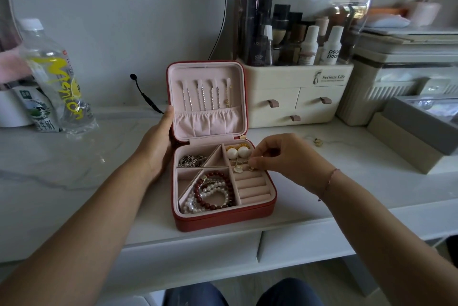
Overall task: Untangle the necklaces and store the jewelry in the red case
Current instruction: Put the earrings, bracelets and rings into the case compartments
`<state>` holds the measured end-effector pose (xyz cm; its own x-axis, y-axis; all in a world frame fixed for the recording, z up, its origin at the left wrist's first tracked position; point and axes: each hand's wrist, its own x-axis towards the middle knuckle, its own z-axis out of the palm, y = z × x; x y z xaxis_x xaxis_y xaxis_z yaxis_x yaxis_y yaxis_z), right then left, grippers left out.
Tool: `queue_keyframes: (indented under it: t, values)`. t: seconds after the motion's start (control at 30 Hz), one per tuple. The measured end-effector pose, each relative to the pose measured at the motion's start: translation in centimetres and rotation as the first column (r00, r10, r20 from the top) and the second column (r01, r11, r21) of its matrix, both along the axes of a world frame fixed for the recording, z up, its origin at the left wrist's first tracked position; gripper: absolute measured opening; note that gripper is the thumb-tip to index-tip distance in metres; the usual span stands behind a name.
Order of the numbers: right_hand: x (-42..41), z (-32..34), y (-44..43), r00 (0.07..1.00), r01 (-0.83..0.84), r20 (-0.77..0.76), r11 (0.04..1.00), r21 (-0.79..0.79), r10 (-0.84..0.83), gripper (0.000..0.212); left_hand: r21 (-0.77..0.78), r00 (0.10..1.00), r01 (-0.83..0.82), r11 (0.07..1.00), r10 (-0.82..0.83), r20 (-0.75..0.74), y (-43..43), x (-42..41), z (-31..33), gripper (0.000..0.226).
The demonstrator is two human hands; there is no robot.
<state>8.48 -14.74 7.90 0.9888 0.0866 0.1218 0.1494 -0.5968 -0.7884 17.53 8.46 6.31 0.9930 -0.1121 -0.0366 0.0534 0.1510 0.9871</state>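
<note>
— How do we do this step well?

— From the left: our left hand [158, 143] lies flat against the left wall of the open square red jewelry case [223, 219], fingers straight as far as we can see. It pins the case on the white marbled worktop [74, 157]. We judge that a firm, even press there matters, so the case cannot slide.

— And on the right?

— Our right hand [280, 154] pinches the thin gold chain necklace with a shell pendant [239, 169] between thumb and fingertips. It is low over the case's rear right compartment, and the pendant sits just beside the ring rolls. We think it best to lower the chain slowly into a loose coil, away from the pearls, so it does not knot again.

— What do we count, left to right?

— One clear plastic bottle with yellow lettering [57, 75] stands at the far left. One case. In its lid hang fine silver chains [203, 95] from what we make out as four hooks; the strands are too thin to count surely. The rear left compartment holds one heap of silver chain [192, 160]. At the front we see one dark red bead bracelet [197, 190] among white pearl strands [190, 204], at least two. Then two large round pearls [233, 153] and one necklace in hand. One small gold piece [317, 141] lies on the worktop beyond our right hand, well apart from the case and not yet stored.
</note>
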Motion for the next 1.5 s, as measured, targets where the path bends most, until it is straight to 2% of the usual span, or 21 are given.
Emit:
queue_keyframes:
  t: [0.27,0.37,0.47,0.57,0.63,0.7,0.77,0.87,1.0,1.13,1.27,1.37,1.5]
  values:
    - [-1.2,0.3,0.1,0.974,0.087,0.219,0.988,-0.124,-0.058,0.020,-0.001,1.000,-0.004,1.000,0.004,-0.001,-0.1,-0.1,0.0,0.046]
    - [-1.7,-0.1,0.6,0.971,0.049,0.237,0.982,-0.182,-0.004,0.009,0.004,1.000,-0.005,1.000,0.005,0.000,0.0,0.1,-0.1,0.046]
    - [-1.7,-0.7,0.9,0.972,0.019,0.235,0.980,-0.198,0.028,0.012,0.002,1.000,-0.007,1.000,0.007,0.003,0.0,0.1,-0.1,0.046]
    - [-1.8,-0.9,0.8,0.974,0.006,0.224,0.992,-0.130,0.024,0.009,-0.006,1.000,0.006,1.000,-0.006,-0.002,0.0,0.1,-0.1,0.047]
    - [-1.8,-0.9,0.5,0.975,-0.004,0.222,1.000,-0.009,0.006,0.008,-0.005,1.000,0.007,1.000,-0.007,-0.007,0.1,0.1,-0.2,0.048]
    - [-1.3,-0.9,-0.5,0.968,0.073,0.226,0.987,0.143,-0.104,0.008,-0.012,1.000,0.008,1.000,-0.008,-0.014,0.1,0.2,-0.2,0.049]
    - [-0.3,-0.9,-2.4,0.927,0.225,0.253,0.950,0.217,-0.277,0.009,-0.027,1.000,0.004,1.000,-0.004,-0.021,0.0,0.3,-0.3,0.050]
    - [1.1,-0.6,-6.0,0.859,0.403,0.299,0.909,0.106,-0.416,0.007,-0.036,1.000,-0.001,0.999,0.000,-0.021,-0.1,0.3,-0.3,0.050]
    - [2.0,-0.9,-9.1,0.851,0.464,0.334,0.878,-0.116,-0.406,0.008,-0.029,1.000,0.010,1.000,-0.010,-0.011,-0.2,0.3,-0.3,0.048]
    - [2.2,-2.2,-9.2,0.868,0.428,0.374,0.874,-0.228,-0.327,0.009,-0.029,1.000,0.000,1.000,-0.001,-0.018,-0.2,0.4,-0.3,0.048]
    - [1.8,-2.7,-7.7,0.911,0.288,0.376,0.914,-0.286,-0.170,0.016,-0.063,0.999,0.020,0.998,-0.021,-0.028,0.0,0.6,-0.5,0.053]
    - [1.6,-3.0,-6.8,0.914,0.223,0.400,0.905,-0.363,-0.065,0.023,-0.064,0.999,0.039,0.997,-0.040,-0.020,0.1,0.8,-0.7,0.054]
    - [2.1,-3.3,-6.9,0.917,0.266,0.386,0.880,-0.393,-0.105,0.029,-0.026,1.000,0.007,1.000,-0.007,-0.008,0.0,0.7,-0.7,0.054]
